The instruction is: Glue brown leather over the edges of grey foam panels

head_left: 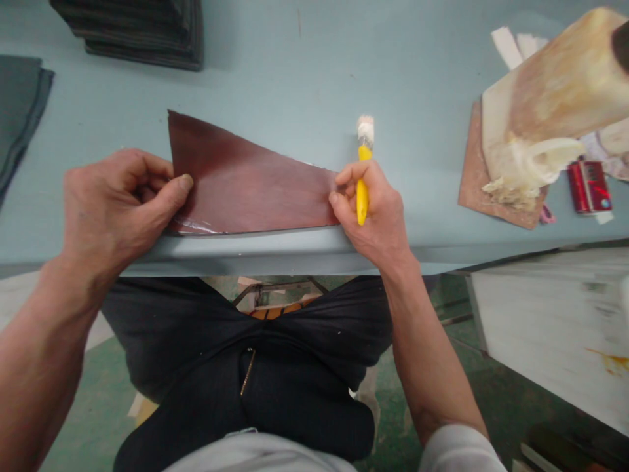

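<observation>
A dark reddish-brown sheet (255,187), perhaps leather, lies near the front edge of the table, wide at its left end and narrower at its right. My left hand (122,203) pinches the wide end, thumb on top. At the narrow end, my right hand (371,206) pinches the sheet between thumb and fingers. The same hand carries a yellow-handled brush (363,180), its whitish bristles pointing away from me. Along the sheet's lower left edge runs a shiny wet-looking streak.
A dark stack of pieces (142,29) stands at the back left, with dark green sheets (19,111) at the left edge. To the right, a stained plastic jug (550,85) sits on a brown board (472,164). Beside it is a red box (590,187). The table (275,78) is pale blue-grey.
</observation>
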Demonstrator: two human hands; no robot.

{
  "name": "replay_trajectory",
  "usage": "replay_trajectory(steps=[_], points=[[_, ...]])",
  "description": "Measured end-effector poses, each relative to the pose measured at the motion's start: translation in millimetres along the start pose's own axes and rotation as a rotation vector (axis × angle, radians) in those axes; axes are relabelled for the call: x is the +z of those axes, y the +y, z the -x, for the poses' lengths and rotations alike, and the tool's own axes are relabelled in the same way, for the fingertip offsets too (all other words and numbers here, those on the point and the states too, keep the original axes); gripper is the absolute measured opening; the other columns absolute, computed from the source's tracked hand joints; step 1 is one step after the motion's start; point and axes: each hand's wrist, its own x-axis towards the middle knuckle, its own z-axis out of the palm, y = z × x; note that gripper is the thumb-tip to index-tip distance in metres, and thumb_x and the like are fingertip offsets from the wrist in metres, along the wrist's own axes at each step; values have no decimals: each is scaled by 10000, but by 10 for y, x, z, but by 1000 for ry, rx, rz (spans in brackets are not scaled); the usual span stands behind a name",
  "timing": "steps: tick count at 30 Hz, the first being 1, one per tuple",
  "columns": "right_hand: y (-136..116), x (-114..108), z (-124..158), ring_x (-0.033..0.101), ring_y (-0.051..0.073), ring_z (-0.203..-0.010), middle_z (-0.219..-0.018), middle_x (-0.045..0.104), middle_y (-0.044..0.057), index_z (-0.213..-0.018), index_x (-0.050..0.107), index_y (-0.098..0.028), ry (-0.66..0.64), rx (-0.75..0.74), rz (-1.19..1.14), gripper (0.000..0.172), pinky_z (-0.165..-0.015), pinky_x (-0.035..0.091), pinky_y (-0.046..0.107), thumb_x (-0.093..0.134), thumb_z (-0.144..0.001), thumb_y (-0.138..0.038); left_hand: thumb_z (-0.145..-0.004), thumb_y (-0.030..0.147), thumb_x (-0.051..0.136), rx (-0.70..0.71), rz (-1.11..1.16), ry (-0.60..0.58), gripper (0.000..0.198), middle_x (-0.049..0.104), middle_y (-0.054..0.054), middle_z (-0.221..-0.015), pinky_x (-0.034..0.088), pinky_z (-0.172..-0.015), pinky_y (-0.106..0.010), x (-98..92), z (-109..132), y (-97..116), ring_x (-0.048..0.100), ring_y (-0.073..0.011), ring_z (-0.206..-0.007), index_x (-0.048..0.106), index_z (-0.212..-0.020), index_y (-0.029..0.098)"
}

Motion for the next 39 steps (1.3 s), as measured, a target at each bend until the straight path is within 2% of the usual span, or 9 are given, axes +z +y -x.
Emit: replay_trajectory(steps=[9, 18, 39], points=[[-5, -6, -4, 664, 164, -732, -864, 713, -36, -1104, 609, -256, -6, 2, 11, 187, -696, 461, 327, 642, -922, -276, -866, 573, 595, -2, 12, -3, 446, 659, -2, -763, 415, -648, -259, -5, -7, 23, 562, -124, -664, 761, -949, 168], [-3, 6, -6, 659, 162, -733, -860, 699, -38, -1101, 606, -248, 2, -10, 10, 180, -694, 457, 324, 614, -926, -288, -856, 565, 596, 55, 36, 34, 436, 655, -1, -736, 371, -607, -256, 38, -22, -52, 553, -118, -634, 759, -915, 165], [38, 18, -4, 639, 153, -705, -841, 666, -46, -1099, 599, -250, 39, -77, 77, 163, -712, 473, 321, 612, -936, -257, -855, 554, 615, 92, 52, 51, 427, 650, -3, -722, 366, -593, -247, 51, -30, -82, 542, -107, -610, 766, -907, 158]])
